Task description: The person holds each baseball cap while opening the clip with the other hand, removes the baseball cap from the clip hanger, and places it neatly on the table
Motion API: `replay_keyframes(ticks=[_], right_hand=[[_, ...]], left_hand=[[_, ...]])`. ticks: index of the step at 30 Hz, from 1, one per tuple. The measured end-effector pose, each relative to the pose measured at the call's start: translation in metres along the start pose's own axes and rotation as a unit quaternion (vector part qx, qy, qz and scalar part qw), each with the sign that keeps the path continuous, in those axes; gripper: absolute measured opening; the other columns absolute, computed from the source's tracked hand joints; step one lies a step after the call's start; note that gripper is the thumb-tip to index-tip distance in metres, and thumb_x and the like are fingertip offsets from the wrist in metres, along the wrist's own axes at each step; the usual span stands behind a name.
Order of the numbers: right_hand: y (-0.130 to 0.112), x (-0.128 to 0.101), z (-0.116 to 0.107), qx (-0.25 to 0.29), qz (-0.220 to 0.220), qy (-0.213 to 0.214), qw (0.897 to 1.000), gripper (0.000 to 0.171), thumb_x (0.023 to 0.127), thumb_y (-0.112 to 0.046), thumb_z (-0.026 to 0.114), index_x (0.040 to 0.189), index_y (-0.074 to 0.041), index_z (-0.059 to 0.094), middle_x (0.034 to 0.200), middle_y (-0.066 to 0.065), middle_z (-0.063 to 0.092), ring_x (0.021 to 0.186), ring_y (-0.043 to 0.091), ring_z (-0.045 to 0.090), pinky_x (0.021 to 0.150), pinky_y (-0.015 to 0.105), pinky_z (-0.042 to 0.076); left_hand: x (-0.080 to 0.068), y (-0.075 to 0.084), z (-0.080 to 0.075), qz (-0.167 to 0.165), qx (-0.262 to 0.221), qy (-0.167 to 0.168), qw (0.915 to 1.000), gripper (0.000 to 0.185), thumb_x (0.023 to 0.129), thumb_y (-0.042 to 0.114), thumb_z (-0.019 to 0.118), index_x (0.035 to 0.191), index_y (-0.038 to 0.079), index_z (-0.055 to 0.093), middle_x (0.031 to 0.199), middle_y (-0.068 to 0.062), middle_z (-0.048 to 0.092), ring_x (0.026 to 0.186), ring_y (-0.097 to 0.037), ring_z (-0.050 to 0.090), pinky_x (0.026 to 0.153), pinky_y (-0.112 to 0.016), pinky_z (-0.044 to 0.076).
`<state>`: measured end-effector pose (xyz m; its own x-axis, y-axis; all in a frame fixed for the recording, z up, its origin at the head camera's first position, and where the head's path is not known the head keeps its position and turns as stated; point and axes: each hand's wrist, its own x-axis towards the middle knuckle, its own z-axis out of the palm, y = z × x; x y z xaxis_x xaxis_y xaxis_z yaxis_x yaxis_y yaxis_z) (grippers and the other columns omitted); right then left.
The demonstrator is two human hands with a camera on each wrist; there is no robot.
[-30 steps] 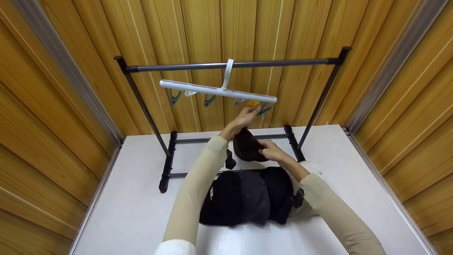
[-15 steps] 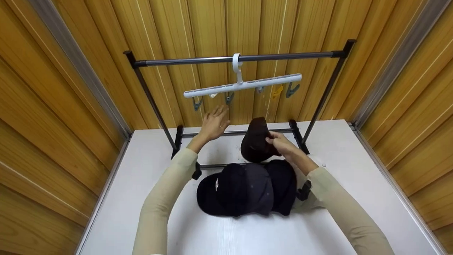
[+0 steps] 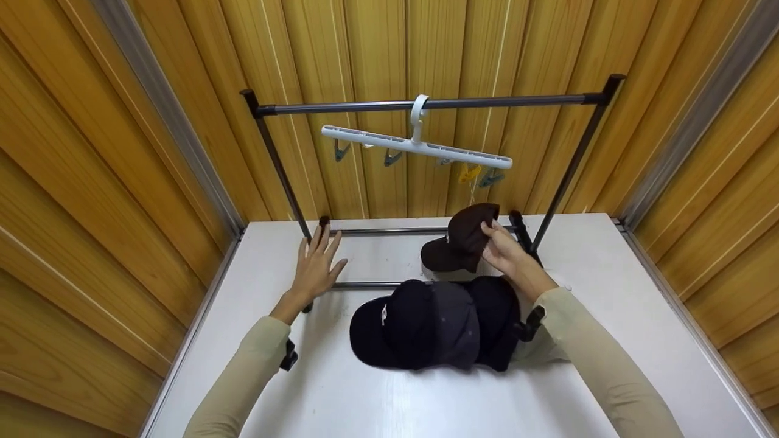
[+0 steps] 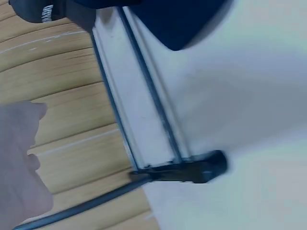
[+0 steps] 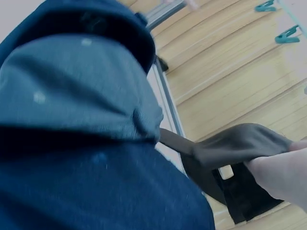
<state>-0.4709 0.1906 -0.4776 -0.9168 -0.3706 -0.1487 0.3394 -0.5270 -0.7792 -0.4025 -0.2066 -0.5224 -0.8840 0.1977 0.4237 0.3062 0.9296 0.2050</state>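
My right hand (image 3: 508, 252) pinches the back edge of a dark brown cap (image 3: 468, 234), held off the floor with its brim to the left. In the right wrist view that hand (image 5: 283, 175) grips the cap's rim, and a small pale label shows inside. My left hand (image 3: 315, 267) holds nothing; its fingers are spread in front of the rack's left post. Above the brown cap hangs a white hanger (image 3: 414, 146) with a yellow clip (image 3: 469, 173) and several teal ones, including a teal clip (image 3: 490, 177) at its right end.
A row of nested dark caps (image 3: 453, 325) lies on the white floor (image 3: 365, 401) in front of the rack. The rack's top bar (image 3: 505, 102) carries the hanger, and its lower rails (image 3: 365, 285) run near the floor. Wood-panelled walls (image 3: 377, 55) enclose the space.
My left hand has left the yellow clip and moved left and down. The hanger has swung about its hook. The brown cap has turned and shifted right in my right hand.
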Motion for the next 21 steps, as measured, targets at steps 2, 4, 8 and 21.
replay_keyframes(ticks=[2,4,8,21], right_hand=[[-0.003,-0.001,0.005,0.049,-0.016,0.011,0.999,0.059,0.106,-0.014,0.021,0.155,-0.029,-0.008,0.164,-0.003,-0.003,0.151,0.013,0.003,0.123,0.029,0.009],[-0.006,-0.003,0.009,0.087,-0.026,0.023,0.996,0.059,0.106,-0.014,0.019,0.155,-0.033,-0.007,0.164,-0.006,-0.003,0.151,0.010,0.003,0.122,0.026,0.009],[-0.012,-0.006,0.016,0.123,-0.035,0.032,0.991,0.058,0.106,-0.014,0.018,0.155,-0.037,-0.005,0.164,-0.010,-0.002,0.150,0.006,0.004,0.122,0.024,0.010],[-0.017,-0.015,0.044,0.146,-0.037,0.045,0.987,0.052,0.106,-0.015,0.026,0.155,-0.030,0.014,0.145,-0.004,0.043,0.136,0.009,0.039,0.112,0.023,0.033]], left_hand=[[-0.014,-0.008,0.005,0.005,0.001,0.026,0.9997,0.062,0.095,0.032,0.058,0.149,0.009,0.037,0.158,-0.019,0.026,0.148,-0.039,0.021,0.116,-0.062,0.013],[-0.027,-0.014,0.007,0.004,0.000,0.040,0.9992,0.064,0.095,0.034,0.059,0.150,0.010,0.036,0.158,-0.017,0.027,0.148,-0.038,0.022,0.116,-0.062,0.014],[-0.048,-0.027,0.004,-0.011,0.007,0.044,0.9990,0.069,0.092,0.038,0.062,0.150,0.011,0.036,0.158,-0.016,0.029,0.147,-0.037,0.023,0.116,-0.061,0.014],[-0.065,-0.045,-0.013,-0.036,-0.032,-0.035,0.9982,0.067,0.094,0.044,0.057,0.150,0.014,0.036,0.158,-0.015,0.027,0.149,-0.036,0.019,0.117,-0.062,0.008]])
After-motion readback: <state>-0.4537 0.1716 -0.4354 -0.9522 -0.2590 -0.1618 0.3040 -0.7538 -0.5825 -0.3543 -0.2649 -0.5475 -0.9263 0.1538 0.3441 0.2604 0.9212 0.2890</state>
